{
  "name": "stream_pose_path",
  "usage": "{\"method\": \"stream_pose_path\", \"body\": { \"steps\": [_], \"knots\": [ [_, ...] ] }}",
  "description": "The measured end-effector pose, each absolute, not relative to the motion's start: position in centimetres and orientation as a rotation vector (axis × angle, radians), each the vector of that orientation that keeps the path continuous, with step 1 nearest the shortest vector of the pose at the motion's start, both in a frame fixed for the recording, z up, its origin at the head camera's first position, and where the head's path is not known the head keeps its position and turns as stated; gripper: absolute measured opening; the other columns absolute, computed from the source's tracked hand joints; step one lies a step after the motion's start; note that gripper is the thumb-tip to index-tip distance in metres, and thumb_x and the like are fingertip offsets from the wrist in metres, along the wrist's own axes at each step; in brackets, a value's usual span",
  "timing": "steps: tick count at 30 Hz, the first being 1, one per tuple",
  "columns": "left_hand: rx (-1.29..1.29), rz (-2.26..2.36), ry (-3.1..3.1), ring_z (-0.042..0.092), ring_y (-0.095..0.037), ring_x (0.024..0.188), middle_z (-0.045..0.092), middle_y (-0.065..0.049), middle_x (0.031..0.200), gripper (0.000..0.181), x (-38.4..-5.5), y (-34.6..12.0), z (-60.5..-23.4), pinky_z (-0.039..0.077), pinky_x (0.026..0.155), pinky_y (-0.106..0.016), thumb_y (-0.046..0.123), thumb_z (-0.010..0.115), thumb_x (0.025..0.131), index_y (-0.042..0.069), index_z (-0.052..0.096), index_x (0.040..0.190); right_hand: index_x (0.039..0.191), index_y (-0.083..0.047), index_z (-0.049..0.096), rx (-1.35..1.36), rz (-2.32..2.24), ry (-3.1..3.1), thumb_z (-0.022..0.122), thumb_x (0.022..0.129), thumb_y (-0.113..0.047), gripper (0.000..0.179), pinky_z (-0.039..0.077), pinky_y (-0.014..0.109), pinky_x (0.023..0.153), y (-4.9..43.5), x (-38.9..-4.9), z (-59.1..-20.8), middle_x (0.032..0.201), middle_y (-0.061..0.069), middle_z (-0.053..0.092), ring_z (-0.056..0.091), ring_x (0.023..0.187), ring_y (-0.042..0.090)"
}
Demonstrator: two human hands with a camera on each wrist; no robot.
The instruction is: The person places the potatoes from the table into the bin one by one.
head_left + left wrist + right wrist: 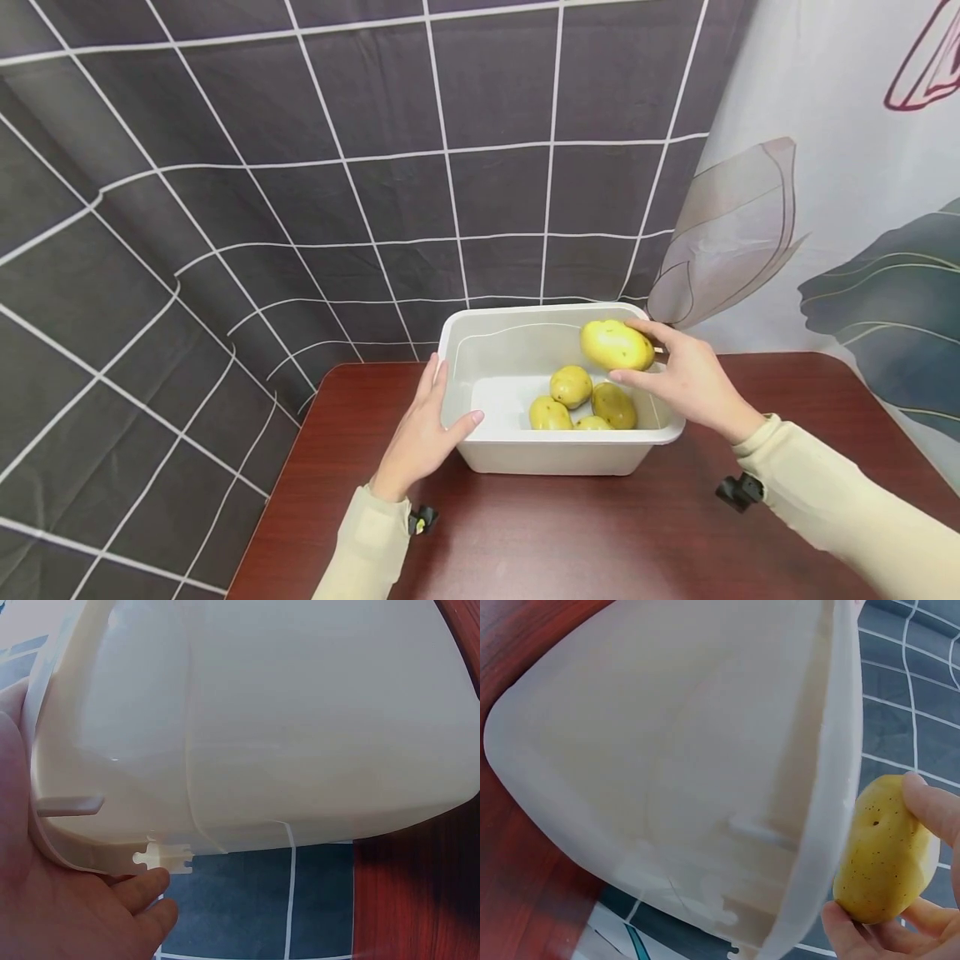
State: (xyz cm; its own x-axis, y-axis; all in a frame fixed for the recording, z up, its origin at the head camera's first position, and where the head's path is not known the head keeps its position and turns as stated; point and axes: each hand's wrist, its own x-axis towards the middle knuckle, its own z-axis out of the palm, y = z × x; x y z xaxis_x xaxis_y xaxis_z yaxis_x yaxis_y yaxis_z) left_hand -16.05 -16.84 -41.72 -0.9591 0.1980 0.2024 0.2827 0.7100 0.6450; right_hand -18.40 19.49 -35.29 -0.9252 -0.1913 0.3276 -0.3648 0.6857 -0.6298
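Observation:
A white plastic bin (555, 457) stands on the table with several yellow potatoes (571, 387) lying toward its right side. My right hand (693, 375) holds another potato (617, 345) between thumb and fingers, up at the bin's right end. In the right wrist view, this potato (885, 851) has dark specks and shows just beyond the rim (832, 772). At the bin's left end, my left hand (423, 429) holds the rim, thumb over the front corner and fingers along the outside. Two of its fingertips (161, 883) show below the rim in the left wrist view.
The reddish-brown wooden table (525, 533) has rounded back corners. Behind it hangs a dark cloth (495, 192) with a white grid, close to the bin's back wall. A pale curtain (817, 275) with leaf shapes hangs at the right.

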Motion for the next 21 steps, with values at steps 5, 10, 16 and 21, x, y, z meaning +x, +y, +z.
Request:
{"method": "stream_pose_path", "body": {
  "steps": [5, 10, 16, 21],
  "knots": [
    [-0.379, -1.082, -2.808, 0.022, -0.026, 0.151, 0.006, -0.001, 0.169, 0.095, -16.1, -16.8, -41.7, 0.032, 0.114, -0.053, 0.058, 0.063, 0.092, 0.006, 0.021, 0.16, 0.139, -0.005, 0.058, 0.442, 1.076, -2.68, 0.09, 0.076, -0.034, 0.077, 0.054, 0.052, 0.084, 19.3, -18.6, -35.8, 0.12, 0.023, 0.067, 0.069, 0.1, 0.036],
    [-0.366, -1.093, -2.817, 0.023, -0.024, 0.151, 0.006, 0.002, 0.169, 0.095, -16.1, -16.8, -41.7, 0.031, 0.115, -0.052, 0.058, 0.063, 0.092, 0.007, 0.021, 0.16, 0.139, -0.005, 0.059, 0.443, 1.09, -2.684, 0.089, 0.076, -0.033, 0.075, 0.053, 0.053, 0.086, 19.1, -18.7, -36.1, 0.12, 0.022, 0.068, 0.068, 0.103, 0.038],
    [-0.363, -1.095, -2.817, 0.024, -0.024, 0.15, 0.007, 0.001, 0.169, 0.094, -16.1, -16.8, -41.8, 0.032, 0.114, -0.052, 0.057, 0.063, 0.093, 0.008, 0.021, 0.161, 0.138, -0.004, 0.058, 0.451, 1.079, -2.723, 0.089, 0.077, -0.029, 0.073, 0.052, 0.054, 0.088, 18.5, -18.7, -36.5, 0.122, 0.021, 0.067, 0.068, 0.103, 0.038],
    [-0.363, -1.095, -2.81, 0.025, -0.025, 0.15, 0.008, 0.0, 0.169, 0.094, -16.1, -16.8, -41.7, 0.032, 0.114, -0.053, 0.056, 0.064, 0.092, 0.007, 0.022, 0.16, 0.139, -0.004, 0.058, 0.463, 1.06, -2.746, 0.089, 0.077, -0.027, 0.073, 0.052, 0.052, 0.086, 18.1, -18.6, -37.1, 0.124, 0.021, 0.066, 0.069, 0.101, 0.036]
  ]
}}
